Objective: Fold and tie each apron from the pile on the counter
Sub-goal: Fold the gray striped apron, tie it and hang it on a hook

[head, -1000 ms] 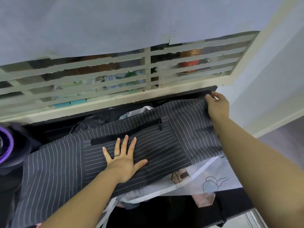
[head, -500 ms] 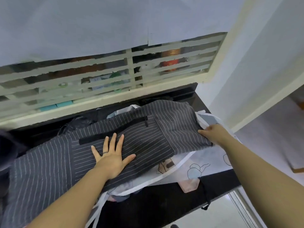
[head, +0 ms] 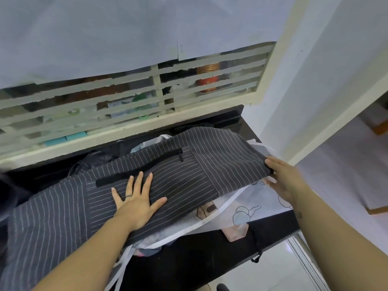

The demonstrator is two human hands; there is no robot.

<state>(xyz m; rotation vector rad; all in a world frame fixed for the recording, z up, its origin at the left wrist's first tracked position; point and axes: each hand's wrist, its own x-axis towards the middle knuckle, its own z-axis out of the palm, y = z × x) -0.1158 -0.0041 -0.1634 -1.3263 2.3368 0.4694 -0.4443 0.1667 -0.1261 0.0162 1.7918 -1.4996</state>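
A dark grey apron (head: 210,164) with thin white stripes and a black zip pocket lies spread over the pile on the black counter (head: 189,261). My left hand (head: 138,200) presses flat on its middle with fingers spread, just below the zip. My right hand (head: 283,177) holds the apron's right edge near the front corner, the cloth pinched between fingers and thumb. Under it lies a white apron (head: 252,206) with a cartoon print and white ties, partly covered.
A window with pale horizontal bars (head: 147,97) runs along the back of the counter. A white wall (head: 315,80) closes the right side. A black cord (head: 257,248) hangs over the counter's front edge, next to a pink item (head: 237,232).
My right hand has moved from the apron's far right corner down along its right edge to the near corner. My left hand has stayed flat on the apron.
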